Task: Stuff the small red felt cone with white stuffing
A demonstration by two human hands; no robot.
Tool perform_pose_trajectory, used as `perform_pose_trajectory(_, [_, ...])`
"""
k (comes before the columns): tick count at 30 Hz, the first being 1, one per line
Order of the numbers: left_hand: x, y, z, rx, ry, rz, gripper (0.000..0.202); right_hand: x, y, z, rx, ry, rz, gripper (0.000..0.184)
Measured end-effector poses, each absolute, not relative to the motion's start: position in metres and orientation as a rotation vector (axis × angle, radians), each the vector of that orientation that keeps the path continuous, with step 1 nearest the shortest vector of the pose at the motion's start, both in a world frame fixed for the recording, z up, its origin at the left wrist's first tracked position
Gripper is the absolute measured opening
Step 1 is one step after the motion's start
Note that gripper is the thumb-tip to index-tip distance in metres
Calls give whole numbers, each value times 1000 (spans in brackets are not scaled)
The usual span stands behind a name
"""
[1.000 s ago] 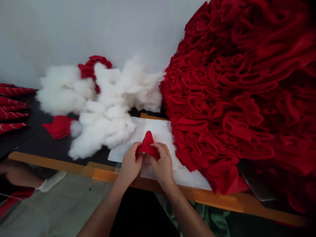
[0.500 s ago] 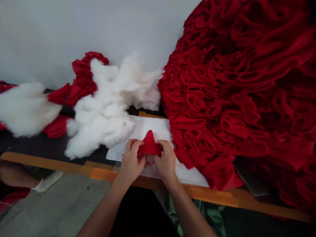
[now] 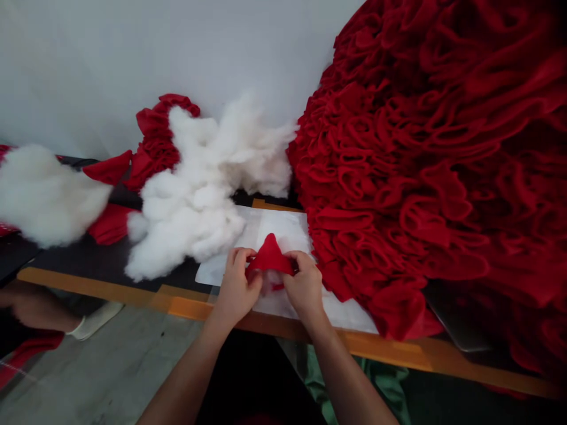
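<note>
Between my two hands a small pointed red fabric piece [image 3: 270, 255], like a little hat, is held just above the table's front edge, its tip pointing away from me. My left hand [image 3: 239, 286] pinches its left edge, and my right hand [image 3: 305, 283] pinches the right one. The open side faces me, and something pale shows just below it; I cannot make out whether that is inside it. Under my hands lies a white sheet [image 3: 283, 226]. Fluffy white stuffing [image 3: 195, 200] is heaped just beyond my left hand.
A tall pile of red fabric pieces [image 3: 398, 177] rises on the right. More stuffing [image 3: 48, 198] and red pieces [image 3: 110, 224] lie at the left. Tan tape [image 3: 186, 307] runs along the table's front edge. At lower left is another person's leg [image 3: 39, 310]; green cloth [image 3: 381, 383] hangs below.
My hands have moved slightly apart, and the red piece's lower opening is spread wider. The view has shifted a little, so the scene sits slightly further right.
</note>
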State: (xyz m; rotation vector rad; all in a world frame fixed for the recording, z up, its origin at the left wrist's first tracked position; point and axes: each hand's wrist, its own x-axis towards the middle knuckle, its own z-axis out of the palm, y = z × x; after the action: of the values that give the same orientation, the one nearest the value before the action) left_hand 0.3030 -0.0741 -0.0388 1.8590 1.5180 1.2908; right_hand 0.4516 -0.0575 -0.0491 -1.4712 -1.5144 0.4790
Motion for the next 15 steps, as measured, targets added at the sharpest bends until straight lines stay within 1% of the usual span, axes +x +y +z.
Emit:
perform_pose_trajectory(3, [309,-81,-32,1891,1438,1261,38,447,-63,-45,-1406,-1510,586,30])
perform_pose_trajectory(7, [319,-79,-38,1844,1535,1187,31,447,-69,-46,-1326,-1504,752,21])
perform_pose_trajectory(11, [319,-69,-49,1810,1564,1267,32,454,-62,-60,-1344,-1644,629,38])
perform_pose_trajectory(15, [320,-68,-53,1841,1531,1320,34,459,-56,-65,-1479,-1733,419,38])
